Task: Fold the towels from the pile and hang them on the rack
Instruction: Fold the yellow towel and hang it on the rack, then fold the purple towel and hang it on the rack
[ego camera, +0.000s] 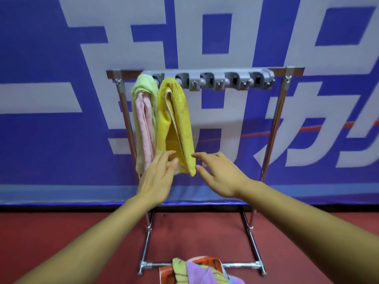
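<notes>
A metal rack (274, 124) stands on the red floor and carries a grey clip bar (213, 79) along its top. Two folded towels hang at the bar's left end: a light green and pink towel (143, 111) and, to its right, a yellow towel (176, 124). My left hand (158, 179) is at the yellow towel's lower left edge, fingers apart and touching the cloth. My right hand (221, 173) is just right of the towel's bottom corner, fingers spread, holding nothing. A pile of coloured towels (196, 270) lies on the floor at the rack's base.
A blue banner (51, 89) with large pale characters hangs right behind the rack. The rack's foot bars (242, 264) run along the floor near the pile. Several clips on the right part of the grey bar hold nothing.
</notes>
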Available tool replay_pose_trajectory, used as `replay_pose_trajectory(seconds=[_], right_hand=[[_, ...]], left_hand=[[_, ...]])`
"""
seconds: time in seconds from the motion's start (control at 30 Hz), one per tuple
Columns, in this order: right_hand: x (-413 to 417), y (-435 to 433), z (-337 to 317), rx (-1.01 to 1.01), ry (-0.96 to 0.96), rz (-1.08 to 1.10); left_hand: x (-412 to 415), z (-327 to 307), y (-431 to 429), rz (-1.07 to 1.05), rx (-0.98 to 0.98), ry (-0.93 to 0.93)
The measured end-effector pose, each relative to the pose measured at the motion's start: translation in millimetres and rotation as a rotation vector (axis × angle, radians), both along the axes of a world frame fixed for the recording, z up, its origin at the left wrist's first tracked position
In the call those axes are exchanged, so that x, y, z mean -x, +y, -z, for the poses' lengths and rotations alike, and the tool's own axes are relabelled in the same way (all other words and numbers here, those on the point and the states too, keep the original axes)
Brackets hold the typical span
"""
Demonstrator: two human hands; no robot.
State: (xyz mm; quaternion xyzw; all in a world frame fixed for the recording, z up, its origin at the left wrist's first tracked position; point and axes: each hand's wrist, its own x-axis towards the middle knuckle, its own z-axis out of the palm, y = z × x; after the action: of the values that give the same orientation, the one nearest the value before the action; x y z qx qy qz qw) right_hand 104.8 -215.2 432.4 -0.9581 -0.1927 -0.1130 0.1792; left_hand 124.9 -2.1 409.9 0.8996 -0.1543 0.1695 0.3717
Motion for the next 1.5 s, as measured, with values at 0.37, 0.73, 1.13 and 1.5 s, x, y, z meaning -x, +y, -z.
replay_pose_trajectory(seconds=[0.37,0.73,1.13,1.5], right_hand=[[44.5,-25.0,158.9,-0.194,0.379,0.110],[80.7,-17.9,336.7,-0.154,0.677,0.179],[116.2,-8.2,450.8,-0.160,0.966,0.321],[125.3,-25.7,460.0,-0.124,1.004,0.352]], left_hand=[[39.2,160.1,-14.9,0.048,-0.184,0.364],[83.0,348.6,-29.4,0.164,-0.376,0.729],[118.0,481.9,-23.6,0.103,-0.455,1.006],[98.6,509.7,-83.6,0.203,-0.563,1.039]])
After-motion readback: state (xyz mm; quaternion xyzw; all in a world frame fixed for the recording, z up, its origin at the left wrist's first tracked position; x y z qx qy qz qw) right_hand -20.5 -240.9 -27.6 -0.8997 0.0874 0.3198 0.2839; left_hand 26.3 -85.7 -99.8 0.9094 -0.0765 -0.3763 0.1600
